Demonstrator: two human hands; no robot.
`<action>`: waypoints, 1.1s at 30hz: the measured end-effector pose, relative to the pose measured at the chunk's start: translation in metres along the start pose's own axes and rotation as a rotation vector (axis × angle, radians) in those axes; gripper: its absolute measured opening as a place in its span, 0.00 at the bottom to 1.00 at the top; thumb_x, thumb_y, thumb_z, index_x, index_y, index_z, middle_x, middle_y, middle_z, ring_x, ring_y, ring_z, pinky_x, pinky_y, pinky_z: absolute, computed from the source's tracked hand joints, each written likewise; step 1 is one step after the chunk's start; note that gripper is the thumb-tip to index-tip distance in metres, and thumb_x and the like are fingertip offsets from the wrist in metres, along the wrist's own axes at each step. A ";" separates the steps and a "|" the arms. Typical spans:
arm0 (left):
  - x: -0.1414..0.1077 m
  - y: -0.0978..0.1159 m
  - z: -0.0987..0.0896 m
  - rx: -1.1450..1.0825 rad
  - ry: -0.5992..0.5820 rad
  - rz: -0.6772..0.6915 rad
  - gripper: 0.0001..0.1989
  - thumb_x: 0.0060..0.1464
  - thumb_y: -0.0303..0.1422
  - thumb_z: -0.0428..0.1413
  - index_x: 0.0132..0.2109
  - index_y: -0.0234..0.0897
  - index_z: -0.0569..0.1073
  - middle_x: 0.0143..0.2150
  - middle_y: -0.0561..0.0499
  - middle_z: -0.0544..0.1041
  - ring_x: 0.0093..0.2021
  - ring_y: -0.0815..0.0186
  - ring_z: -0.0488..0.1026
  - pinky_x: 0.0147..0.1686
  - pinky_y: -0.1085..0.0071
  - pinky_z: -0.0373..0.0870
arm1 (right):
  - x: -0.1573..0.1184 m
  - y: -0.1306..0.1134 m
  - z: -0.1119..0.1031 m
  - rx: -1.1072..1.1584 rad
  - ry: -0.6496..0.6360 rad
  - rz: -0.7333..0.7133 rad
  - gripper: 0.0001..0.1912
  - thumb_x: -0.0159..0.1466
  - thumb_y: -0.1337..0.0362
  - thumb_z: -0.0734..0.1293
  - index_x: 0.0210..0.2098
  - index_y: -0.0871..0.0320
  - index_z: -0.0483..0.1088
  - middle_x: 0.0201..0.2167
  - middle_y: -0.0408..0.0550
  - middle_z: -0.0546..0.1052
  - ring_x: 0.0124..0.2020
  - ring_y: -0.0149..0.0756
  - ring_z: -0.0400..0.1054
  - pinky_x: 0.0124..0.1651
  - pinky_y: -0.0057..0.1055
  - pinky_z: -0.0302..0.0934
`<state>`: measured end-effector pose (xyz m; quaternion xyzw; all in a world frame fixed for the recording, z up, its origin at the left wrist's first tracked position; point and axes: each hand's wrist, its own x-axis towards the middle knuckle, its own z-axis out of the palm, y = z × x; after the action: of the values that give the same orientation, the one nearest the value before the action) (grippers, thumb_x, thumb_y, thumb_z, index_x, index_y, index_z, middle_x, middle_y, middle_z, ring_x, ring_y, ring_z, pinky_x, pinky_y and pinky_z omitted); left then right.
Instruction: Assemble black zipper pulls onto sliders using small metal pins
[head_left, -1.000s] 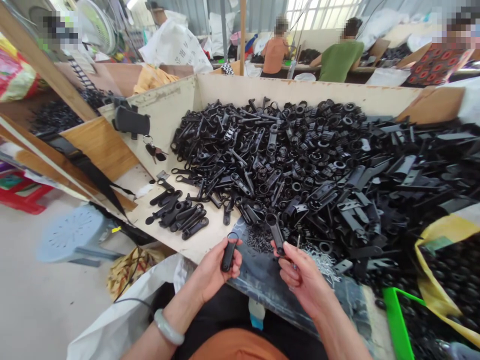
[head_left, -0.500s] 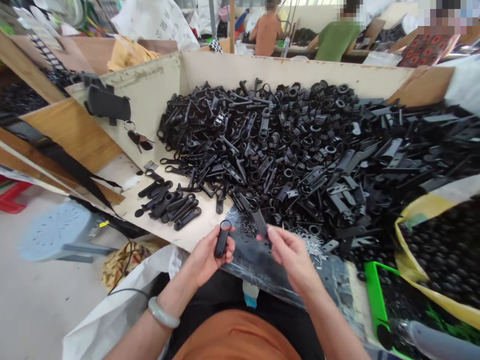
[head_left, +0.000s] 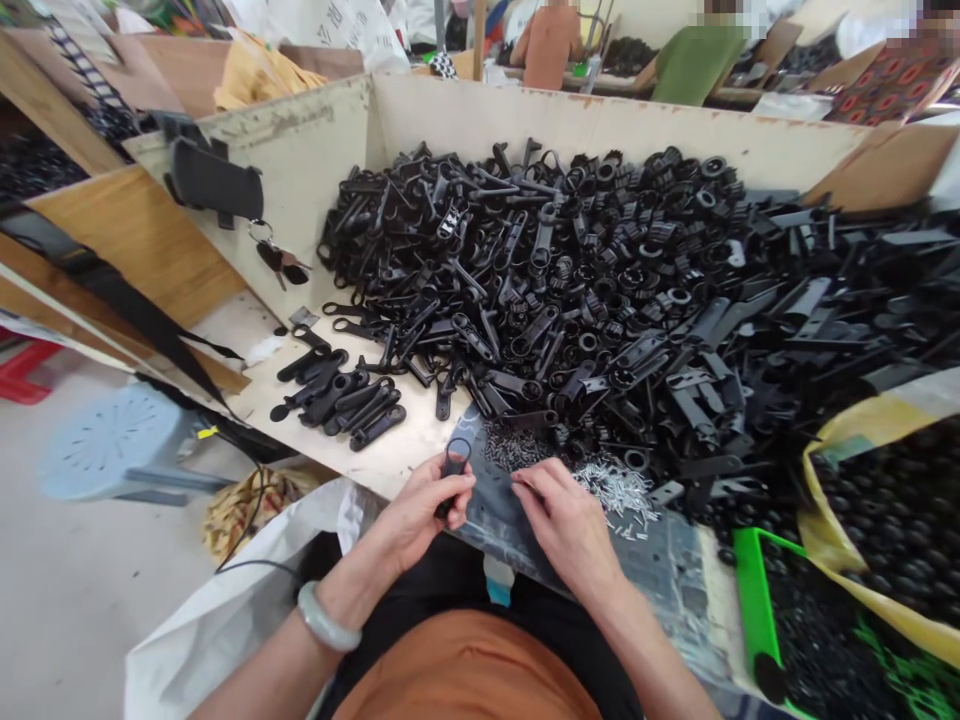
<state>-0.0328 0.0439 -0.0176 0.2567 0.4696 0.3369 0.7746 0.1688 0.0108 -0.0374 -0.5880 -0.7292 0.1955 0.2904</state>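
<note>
A black plastic piece with a ring at its top (head_left: 457,456) is gripped in my left hand (head_left: 426,505), the thumb laid across it. My right hand (head_left: 562,510) is a short way to the right, its fingers pinched together near the small dark screws (head_left: 510,447); whatever they hold is too small or hidden to make out. Silvery pins (head_left: 616,488) lie just beyond the right hand on the dark mat (head_left: 517,540). Up and to the left, several black handles (head_left: 352,400) lie in a row on the pale board.
A large heap of black parts (head_left: 525,270) fills the pale tray (head_left: 600,110). At the right are a green bin (head_left: 757,600) and a yellow-edged sack (head_left: 832,520) of dark round pieces. A blue stool (head_left: 112,440) stands left. People sit beyond the tray.
My right hand no longer shows the flat black piece, and its fingers have drawn together. My left thumb has moved over the ringed piece. The view has shifted slightly.
</note>
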 end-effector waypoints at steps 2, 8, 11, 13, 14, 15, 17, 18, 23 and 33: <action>-0.001 0.000 0.004 0.039 0.043 0.022 0.19 0.44 0.36 0.68 0.38 0.38 0.67 0.18 0.64 0.62 0.17 0.78 0.52 0.19 0.78 0.48 | 0.005 -0.004 0.008 -0.125 -0.041 -0.036 0.12 0.74 0.64 0.60 0.45 0.53 0.76 0.40 0.46 0.77 0.33 0.32 0.75 0.35 0.27 0.63; -0.007 -0.011 0.005 0.234 0.179 0.096 0.18 0.51 0.42 0.63 0.44 0.36 0.71 0.17 0.65 0.58 0.17 0.76 0.49 0.18 0.77 0.44 | 0.012 -0.004 0.009 -0.246 -0.105 -0.054 0.10 0.73 0.64 0.62 0.38 0.54 0.75 0.37 0.45 0.76 0.30 0.33 0.74 0.29 0.27 0.60; -0.005 -0.018 0.004 0.412 0.201 0.199 0.14 0.54 0.41 0.60 0.42 0.36 0.73 0.25 0.57 0.71 0.19 0.75 0.56 0.20 0.76 0.53 | 0.003 0.000 0.001 -0.071 -0.068 -0.041 0.09 0.73 0.63 0.63 0.38 0.54 0.74 0.37 0.45 0.77 0.34 0.34 0.75 0.36 0.28 0.64; -0.002 -0.021 0.005 0.574 0.187 0.305 0.11 0.55 0.38 0.59 0.41 0.36 0.76 0.35 0.51 0.78 0.25 0.72 0.65 0.26 0.74 0.62 | -0.004 0.002 -0.003 0.043 -0.033 -0.024 0.08 0.73 0.63 0.64 0.38 0.54 0.74 0.37 0.45 0.77 0.36 0.35 0.75 0.39 0.28 0.65; 0.000 -0.022 0.006 0.651 0.179 0.349 0.10 0.56 0.38 0.59 0.41 0.36 0.76 0.37 0.50 0.80 0.29 0.70 0.69 0.30 0.73 0.65 | -0.006 0.003 -0.005 0.085 -0.019 -0.018 0.08 0.72 0.63 0.64 0.38 0.54 0.74 0.36 0.45 0.77 0.35 0.34 0.75 0.38 0.28 0.65; 0.002 -0.023 0.008 0.713 0.166 0.375 0.09 0.56 0.37 0.58 0.41 0.37 0.77 0.38 0.50 0.80 0.32 0.68 0.71 0.32 0.72 0.66 | -0.008 0.003 -0.006 0.122 -0.007 -0.015 0.08 0.72 0.63 0.65 0.37 0.54 0.75 0.36 0.45 0.77 0.34 0.34 0.74 0.37 0.28 0.65; 0.006 -0.023 0.011 0.777 0.133 0.370 0.10 0.58 0.38 0.58 0.40 0.37 0.77 0.35 0.51 0.80 0.31 0.67 0.71 0.32 0.72 0.66 | -0.009 0.002 -0.008 0.188 0.020 -0.016 0.08 0.71 0.63 0.66 0.37 0.54 0.76 0.35 0.45 0.77 0.32 0.33 0.72 0.34 0.27 0.64; 0.007 -0.022 0.013 0.783 0.109 0.343 0.11 0.58 0.40 0.57 0.39 0.37 0.76 0.33 0.52 0.79 0.29 0.68 0.70 0.30 0.72 0.65 | -0.009 0.001 -0.008 0.212 0.037 -0.018 0.07 0.71 0.63 0.66 0.37 0.54 0.76 0.34 0.45 0.77 0.31 0.32 0.71 0.32 0.27 0.64; -0.004 -0.019 0.016 0.763 -0.034 0.226 0.14 0.60 0.42 0.56 0.33 0.37 0.72 0.20 0.59 0.67 0.22 0.71 0.63 0.25 0.75 0.59 | -0.021 -0.006 -0.011 0.255 0.078 -0.067 0.06 0.71 0.66 0.66 0.39 0.55 0.76 0.33 0.45 0.76 0.29 0.31 0.70 0.30 0.25 0.64; -0.022 -0.030 0.016 0.569 -0.104 -0.071 0.14 0.54 0.43 0.61 0.36 0.35 0.75 0.18 0.57 0.70 0.16 0.75 0.54 0.18 0.76 0.47 | -0.054 -0.002 -0.022 0.277 0.037 0.087 0.09 0.71 0.61 0.66 0.37 0.54 0.77 0.33 0.46 0.78 0.28 0.32 0.71 0.29 0.27 0.64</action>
<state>-0.0170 0.0069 -0.0201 0.4641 0.5137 0.1509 0.7057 0.1888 -0.0434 -0.0299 -0.5771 -0.6635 0.2959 0.3731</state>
